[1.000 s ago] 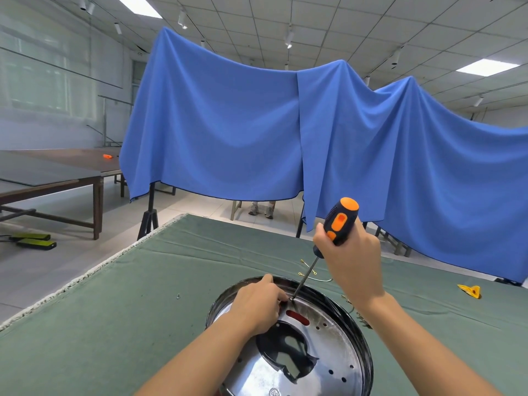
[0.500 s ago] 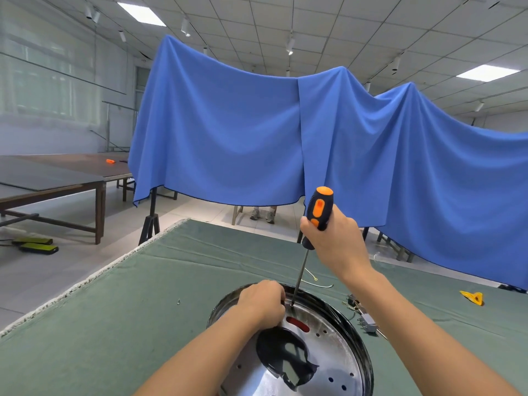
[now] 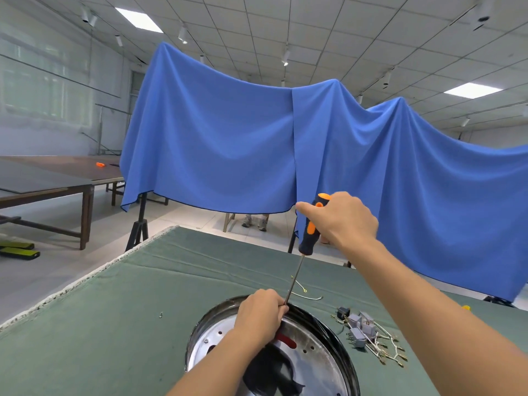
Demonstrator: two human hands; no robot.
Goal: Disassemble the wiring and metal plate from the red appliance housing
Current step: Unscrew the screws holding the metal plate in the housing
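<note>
A round shiny metal plate (image 3: 314,347) sits in a dark-rimmed housing (image 3: 347,350) at the bottom centre of the green table; a red patch (image 3: 287,340) shows through a slot in it. My right hand (image 3: 345,220) grips the black-and-orange handle of a screwdriver (image 3: 310,235), held nearly upright. Its thin shaft runs down to the plate's far edge. My left hand (image 3: 261,317) rests on the plate there, fingers curled round the shaft's lower end; the tip is hidden. Removed wiring with grey connectors (image 3: 364,328) lies right of the housing.
A loose pale wire (image 3: 304,291) lies beyond the housing and a small screw (image 3: 161,314) to its left. The green cloth-covered table (image 3: 114,338) ends at a frayed left edge. A blue cloth (image 3: 228,138) hangs behind. A person's feet (image 3: 255,221) show beneath it.
My right hand has raised and tilted the screwdriver handle upright and shifted its grip nearer the top. The view has tipped down and right, showing the removed wiring. My left hand stays at the shaft.
</note>
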